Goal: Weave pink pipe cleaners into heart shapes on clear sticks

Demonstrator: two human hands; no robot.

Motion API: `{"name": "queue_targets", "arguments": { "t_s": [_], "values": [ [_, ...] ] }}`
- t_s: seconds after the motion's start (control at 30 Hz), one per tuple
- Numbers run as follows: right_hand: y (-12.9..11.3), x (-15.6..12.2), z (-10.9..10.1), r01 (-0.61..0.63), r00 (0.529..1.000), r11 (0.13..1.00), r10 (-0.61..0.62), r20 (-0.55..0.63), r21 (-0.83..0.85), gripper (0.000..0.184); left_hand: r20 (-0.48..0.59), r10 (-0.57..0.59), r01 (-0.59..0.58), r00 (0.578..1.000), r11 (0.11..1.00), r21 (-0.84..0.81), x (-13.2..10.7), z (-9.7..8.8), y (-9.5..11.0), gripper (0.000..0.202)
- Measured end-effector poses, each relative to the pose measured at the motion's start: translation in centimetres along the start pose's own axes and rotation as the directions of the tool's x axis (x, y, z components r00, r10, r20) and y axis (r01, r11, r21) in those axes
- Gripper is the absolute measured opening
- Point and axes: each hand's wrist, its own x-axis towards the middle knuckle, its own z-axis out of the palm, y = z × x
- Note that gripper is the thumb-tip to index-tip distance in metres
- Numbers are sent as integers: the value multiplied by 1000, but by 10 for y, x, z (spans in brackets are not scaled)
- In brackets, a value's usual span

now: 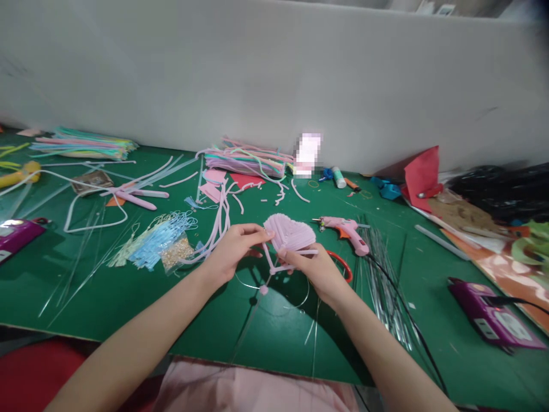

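Over the middle of the green table, both hands hold a lilac heart made of wound pipe cleaners (290,232). My left hand (234,246) pinches its left edge between thumb and fingers. From below, my right hand (315,266) grips the lower right side, its thumb at the front. A thin pipe cleaner frame (273,268) hangs below the heart, with a small lilac knot (263,290) on a wire stem under it. Beside my right hand lie red scissor handles (342,264), partly hidden. Loose lilac pipe cleaners (221,217) lie beyond my left hand.
A pink glue gun (345,229) lies right of the heart, its cord running to the front edge. Wires (386,286) lie beside it. Blue tassels (152,240) and a bag of gold beads (176,254) are left. Pipe cleaner bundles (246,157) line the grey wall (240,68).
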Motion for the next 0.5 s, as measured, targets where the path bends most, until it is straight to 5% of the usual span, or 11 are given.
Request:
{"name": "queue_targets", "arguments": {
  "t_s": [0.37, 0.5],
  "values": [
    [6, 6, -4, -34, 993, 983, 53, -101, 178, 35, -139, 72, -69, 988, 997, 27, -4, 3, 8, 25],
    [5, 6, -5, 6, 996, 994, 3, -86, 114, 30, -160, 78, -77, 984, 997, 17, -4, 3, 9, 26]
  ]
}}
